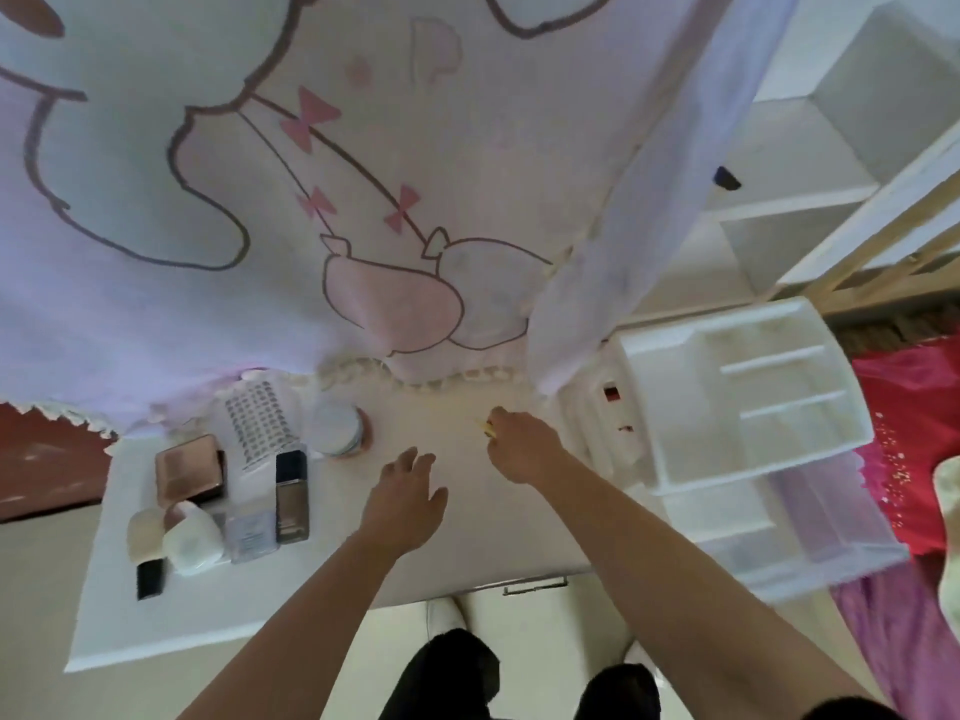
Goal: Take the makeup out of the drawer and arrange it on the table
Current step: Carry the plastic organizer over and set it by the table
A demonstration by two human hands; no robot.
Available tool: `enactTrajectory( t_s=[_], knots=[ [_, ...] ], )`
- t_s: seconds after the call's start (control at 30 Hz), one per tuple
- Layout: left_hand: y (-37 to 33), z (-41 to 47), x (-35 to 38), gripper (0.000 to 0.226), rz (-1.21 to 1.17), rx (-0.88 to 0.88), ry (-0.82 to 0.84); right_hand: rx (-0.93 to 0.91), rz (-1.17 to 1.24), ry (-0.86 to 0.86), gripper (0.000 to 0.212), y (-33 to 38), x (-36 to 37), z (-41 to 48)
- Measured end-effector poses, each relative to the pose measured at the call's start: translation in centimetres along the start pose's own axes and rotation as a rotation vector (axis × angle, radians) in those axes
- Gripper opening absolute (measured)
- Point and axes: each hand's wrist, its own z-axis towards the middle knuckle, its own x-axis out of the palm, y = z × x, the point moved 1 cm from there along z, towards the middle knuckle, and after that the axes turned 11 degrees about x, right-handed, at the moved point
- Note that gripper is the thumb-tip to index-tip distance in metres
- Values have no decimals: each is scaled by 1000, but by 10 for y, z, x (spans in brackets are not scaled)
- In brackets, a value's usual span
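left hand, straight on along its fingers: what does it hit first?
From the left hand, bare table, then probably the fringe of the hanging cloth; the round jar lies left of that line. Depth is unclear.

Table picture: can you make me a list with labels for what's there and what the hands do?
table: white
left side: compact, dark bottle, round jar, brush
left hand: open, fingers spread above table
right hand: pinches small yellow item
drawer: pulled out, at the right
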Motion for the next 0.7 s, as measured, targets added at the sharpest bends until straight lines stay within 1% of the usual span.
enactTrajectory(
  t_s=[0.07, 0.13, 0.2, 0.3, 0.33, 0.47, 0.6, 0.7],
  knots=[
    [8, 16, 3, 61, 116, 81, 67, 84, -2, -34, 23, -9, 13, 19],
    [13, 30, 9, 62, 201, 139, 112, 119, -42, -105, 24, -14, 21, 34],
    [18, 40, 18, 64, 228, 147, 175, 148, -79, -173, 25, -16, 24, 47],
    [26, 44, 27, 71, 283, 152, 244, 193, -50, -260, 26, -16, 27, 63],
    [29, 44, 28, 73, 310, 168, 246, 201, -39, -269, 28, -16, 28, 66],
    [36, 45, 23, 80, 391, 234, 236, 220, -53, -245, 47, -18, 36, 66],
    [36, 45, 23, 81, 400, 235, 229, 216, -107, -282, 53, -20, 43, 62],
    [37, 45, 19, 80, 406, 249, 252, 226, -104, -222, 69, -21, 39, 56]
  ],
)
